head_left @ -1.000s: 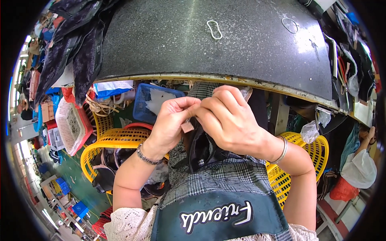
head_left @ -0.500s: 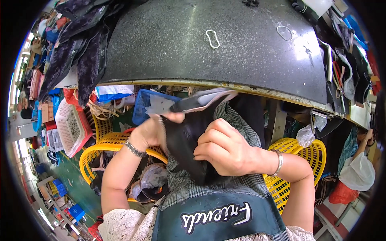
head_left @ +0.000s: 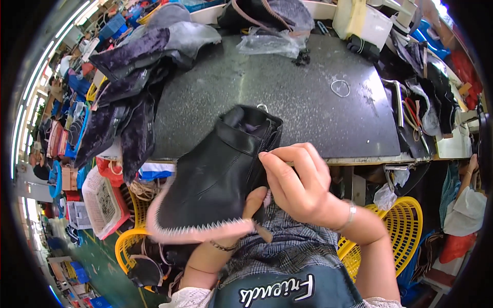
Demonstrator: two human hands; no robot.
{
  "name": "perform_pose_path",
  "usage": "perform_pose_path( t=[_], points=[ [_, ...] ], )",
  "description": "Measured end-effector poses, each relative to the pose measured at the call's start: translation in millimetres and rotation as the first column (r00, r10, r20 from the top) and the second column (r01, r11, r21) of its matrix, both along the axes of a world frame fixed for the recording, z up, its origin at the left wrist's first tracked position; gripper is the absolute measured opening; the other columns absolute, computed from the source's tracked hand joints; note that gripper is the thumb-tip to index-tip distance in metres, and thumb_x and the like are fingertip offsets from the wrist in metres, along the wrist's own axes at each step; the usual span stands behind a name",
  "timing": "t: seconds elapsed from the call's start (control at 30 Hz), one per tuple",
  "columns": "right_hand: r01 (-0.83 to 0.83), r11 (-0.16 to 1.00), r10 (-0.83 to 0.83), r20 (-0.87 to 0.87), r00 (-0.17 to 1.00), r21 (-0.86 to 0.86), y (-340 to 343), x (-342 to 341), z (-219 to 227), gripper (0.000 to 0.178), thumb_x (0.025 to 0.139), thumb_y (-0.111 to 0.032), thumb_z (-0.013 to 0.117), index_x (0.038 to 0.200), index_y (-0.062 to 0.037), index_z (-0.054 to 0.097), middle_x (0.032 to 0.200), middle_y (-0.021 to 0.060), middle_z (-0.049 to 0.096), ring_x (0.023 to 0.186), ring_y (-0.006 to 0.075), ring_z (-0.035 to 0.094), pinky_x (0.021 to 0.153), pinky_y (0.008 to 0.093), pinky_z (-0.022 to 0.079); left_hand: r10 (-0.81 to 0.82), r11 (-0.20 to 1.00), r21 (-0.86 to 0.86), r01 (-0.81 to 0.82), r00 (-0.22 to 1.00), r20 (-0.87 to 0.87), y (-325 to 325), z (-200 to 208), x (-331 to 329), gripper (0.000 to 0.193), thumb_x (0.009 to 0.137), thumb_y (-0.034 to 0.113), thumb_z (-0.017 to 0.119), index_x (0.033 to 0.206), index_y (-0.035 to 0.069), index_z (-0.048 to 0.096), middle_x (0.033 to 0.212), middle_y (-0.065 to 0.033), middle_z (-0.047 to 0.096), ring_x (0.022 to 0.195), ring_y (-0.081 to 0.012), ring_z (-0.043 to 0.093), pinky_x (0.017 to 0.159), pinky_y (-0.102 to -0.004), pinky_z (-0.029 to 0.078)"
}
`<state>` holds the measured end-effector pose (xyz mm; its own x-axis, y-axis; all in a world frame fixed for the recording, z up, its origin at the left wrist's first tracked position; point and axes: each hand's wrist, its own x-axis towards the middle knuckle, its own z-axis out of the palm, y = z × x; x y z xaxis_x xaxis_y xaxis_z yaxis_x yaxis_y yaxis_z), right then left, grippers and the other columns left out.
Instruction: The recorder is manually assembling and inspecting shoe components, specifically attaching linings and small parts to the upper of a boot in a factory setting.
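Note:
A black leather ankle boot upper (head_left: 205, 179) with a zigzag-stitched pink lower edge is held up at the table's front edge, its collar toward the table. My left hand (head_left: 254, 201) grips it from below, thumb on the near side and the other fingers hidden behind the leather. My right hand (head_left: 300, 182) is closed in a pinch at the zip (head_left: 264, 146) along the upper's right side. Whatever small part sits between those fingertips is hidden.
Dark plush-lined uppers (head_left: 131, 97) hang over the table's left side. On the black tabletop (head_left: 308, 118) lie a rubber band (head_left: 340, 88) and a clear plastic bag (head_left: 272, 43). Pliers and scissors (head_left: 413, 120) hang at the right. Yellow baskets (head_left: 408, 231) stand below.
The upper was bunched near my lap; now it is raised, turned and spread to show its outer side. My right hand has moved up to the zip. The view takes in more table.

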<state>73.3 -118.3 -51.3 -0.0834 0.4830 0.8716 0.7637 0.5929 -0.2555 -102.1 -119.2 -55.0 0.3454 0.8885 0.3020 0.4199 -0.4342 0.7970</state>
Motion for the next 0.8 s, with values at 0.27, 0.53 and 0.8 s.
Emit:
perform_pose_path(
  t=[0.27, 0.53, 0.8],
  points=[
    [-0.038, 0.999, 0.038, -0.371, 0.928, 0.008, 11, -4, -17, 0.023, 0.067, 0.009, 0.071, 0.087, 0.0002, 0.066, 0.08, 0.009, 0.061, 0.071, 0.0241, 0.058, 0.061, 0.0308, 0.048, 0.007, 0.997, -0.076, -0.025, 0.973, -0.23, -7, 43, 33, 0.053, 0.088, 0.013, 0.062, 0.137, 0.002, 0.045, 0.134, -0.0166, 0.051, 0.127, -0.0314, 0.046, 0.111, -0.0398, 0.029],
    [-0.484, 0.762, 0.241, -0.505, 0.829, -0.43, 27, 34, 22, 0.081, 0.063, -0.021, 0.086, 0.13, -0.0042, 0.043, 0.107, 0.008, 0.058, 0.105, 0.0305, 0.054, 0.109, 0.046, 0.028, 0.048, 0.974, -0.227, -0.016, 0.99, 0.135, 6, -18, 26, 0.063, 0.083, 0.011, 0.07, 0.138, 0.0, 0.042, 0.128, -0.0145, 0.056, 0.114, -0.0258, 0.056, 0.101, -0.0374, 0.044],
    [-0.303, 0.79, 0.2, -0.242, 0.949, -0.534, 16, 29, 21, 0.051, 0.066, -0.016, 0.081, 0.109, -0.0064, 0.055, 0.096, 0.0063, 0.056, 0.102, 0.0265, 0.053, 0.107, 0.0458, 0.025, 0.085, 0.906, -0.405, 0.121, 0.886, 0.456, 4, -49, -1, 0.065, 0.081, 0.012, 0.07, 0.138, 0.0, 0.041, 0.129, -0.0151, 0.055, 0.116, -0.0277, 0.055, 0.102, -0.0387, 0.042]
  ],
)
